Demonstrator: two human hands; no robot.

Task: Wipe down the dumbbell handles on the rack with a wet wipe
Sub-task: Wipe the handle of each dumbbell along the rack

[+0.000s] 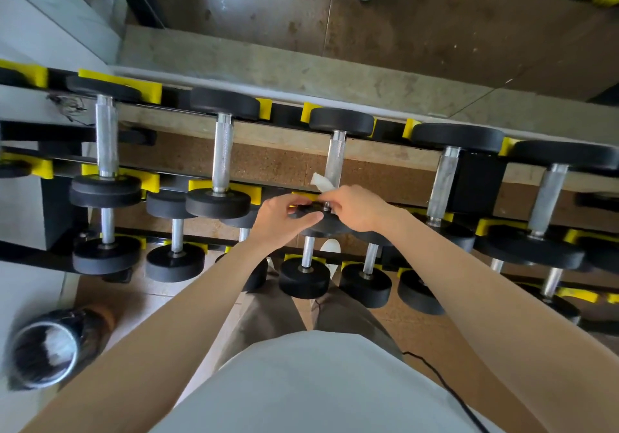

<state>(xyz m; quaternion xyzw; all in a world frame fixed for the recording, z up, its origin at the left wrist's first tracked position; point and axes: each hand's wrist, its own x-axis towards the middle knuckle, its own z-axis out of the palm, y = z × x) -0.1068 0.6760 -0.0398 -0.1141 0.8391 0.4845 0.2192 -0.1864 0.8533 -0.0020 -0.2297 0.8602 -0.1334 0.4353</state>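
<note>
At the top shelf of the black-and-yellow steel rack (201, 185) | our left hand (284, 218) grips the near black round head (330, 228) of the middle dumbbell | our right hand (355, 209) pinches a crumpled white wet wipe (321, 183) against the base of its knurled silver steel handle (336, 159) | the far black head (341, 121) sits against a yellow cradle (306, 112)

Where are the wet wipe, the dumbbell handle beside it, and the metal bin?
wet wipe (321, 183), head view, white free end.
dumbbell handle (335, 159), head view, knurled middle.
metal bin (90, 328), head view, dark outer wall.
</note>
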